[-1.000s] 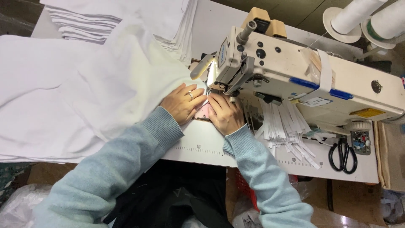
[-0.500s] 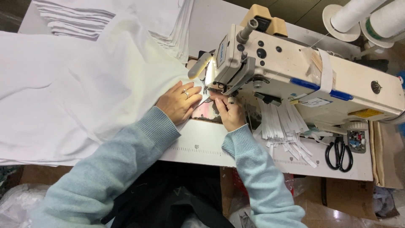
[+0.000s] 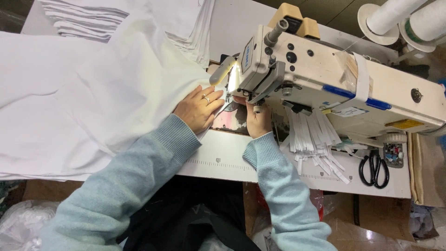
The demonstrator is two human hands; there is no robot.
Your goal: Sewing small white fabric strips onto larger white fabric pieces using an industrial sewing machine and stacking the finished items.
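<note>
We have our left hand (image 3: 199,110) spread flat, fingers together, pressing the white fabric (image 3: 93,97) down on the bench (image 3: 232,160) just left of the sewing machine (image 3: 334,79). Our right hand (image 3: 256,122) reaches under the machine head; its fingertips are hidden there, so we cannot tell whether it pinches the cloth edge. The fabric looks light, soft and limp, draping in loose folds over the bench, so we judge it slides and bunches easily. A flat palm near the needle steadies it best, with a pinch at the edge. Scissors (image 3: 374,167) and white strips (image 3: 316,139) lie to the right.
</note>
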